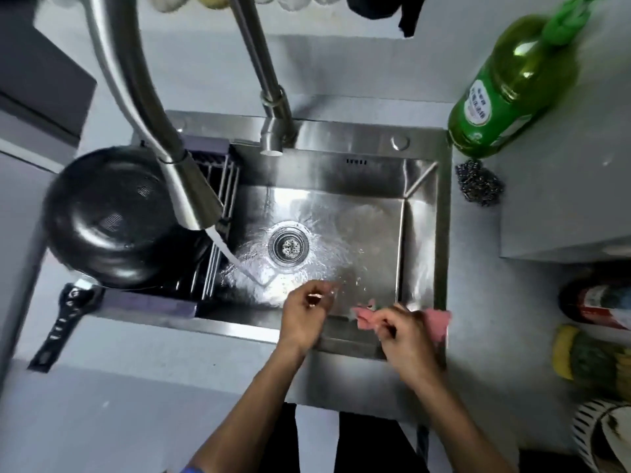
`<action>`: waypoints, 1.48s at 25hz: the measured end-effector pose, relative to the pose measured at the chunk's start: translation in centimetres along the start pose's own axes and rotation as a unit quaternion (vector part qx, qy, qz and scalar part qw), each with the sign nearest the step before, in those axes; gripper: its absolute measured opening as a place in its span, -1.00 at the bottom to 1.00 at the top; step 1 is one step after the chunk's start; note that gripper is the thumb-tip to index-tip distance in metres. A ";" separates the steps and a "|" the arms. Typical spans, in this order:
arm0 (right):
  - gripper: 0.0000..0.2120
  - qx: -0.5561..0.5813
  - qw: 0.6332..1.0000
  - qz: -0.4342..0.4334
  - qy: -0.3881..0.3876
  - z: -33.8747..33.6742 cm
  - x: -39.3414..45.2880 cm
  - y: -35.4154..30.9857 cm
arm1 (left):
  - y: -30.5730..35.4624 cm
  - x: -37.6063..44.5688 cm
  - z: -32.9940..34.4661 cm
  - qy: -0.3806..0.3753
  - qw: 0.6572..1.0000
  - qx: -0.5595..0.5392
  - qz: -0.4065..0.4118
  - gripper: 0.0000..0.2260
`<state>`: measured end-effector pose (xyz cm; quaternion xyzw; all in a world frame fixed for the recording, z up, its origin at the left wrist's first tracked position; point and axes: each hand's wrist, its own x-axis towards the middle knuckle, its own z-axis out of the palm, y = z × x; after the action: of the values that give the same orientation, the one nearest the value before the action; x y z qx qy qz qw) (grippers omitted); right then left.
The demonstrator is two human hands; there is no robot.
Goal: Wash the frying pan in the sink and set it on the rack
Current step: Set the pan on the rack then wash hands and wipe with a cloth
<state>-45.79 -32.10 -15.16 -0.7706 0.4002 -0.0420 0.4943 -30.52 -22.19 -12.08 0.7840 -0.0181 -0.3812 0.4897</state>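
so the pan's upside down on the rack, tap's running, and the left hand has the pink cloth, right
Not quite: the head view shows the right hand holding the pink cloth, not the left hand. The rest stands: the pan lies upside down on the rack and the tap is running.

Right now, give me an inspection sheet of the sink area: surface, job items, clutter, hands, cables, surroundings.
Surface: steel sink, basin wet; tap running, stream landing left of the drain.
Job's things: black frying pan lies upside down on the rack over the sink's left side, handle pointing towards the person.
Clutter: green detergent bottle and steel scourer on the counter to the right; pink cloth at the sink's front right corner.
Hands: left hand over the basin, fingers curled, seemingly empty; right hand holds the pink cloth.
Cables: nothing seen.
Surroundings: second spout behind the sink; jars and sponges at the right edge, blurred.
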 end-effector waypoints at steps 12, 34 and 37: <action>-0.95 0.442 0.849 0.244 0.157 12.2 0.7 -12.2 | 10.9 -1.8 -17.0 0.090 0.943 0.033 0.320 -0.28; -0.85 0.584 0.748 0.298 0.101 12.6 6.4 -21.0 | 4.1 5.5 -10.9 -0.142 0.960 -0.209 -0.120 -0.46; -0.88 0.572 0.749 0.319 0.099 12.6 6.8 -21.0 | 4.0 5.0 -11.1 -0.118 0.953 -0.226 -0.164 -0.50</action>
<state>-23.27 -23.39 -7.10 -0.1631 0.5704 -0.1790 0.7849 -18.77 -17.90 -9.28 0.5941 0.1394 -0.5403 0.5793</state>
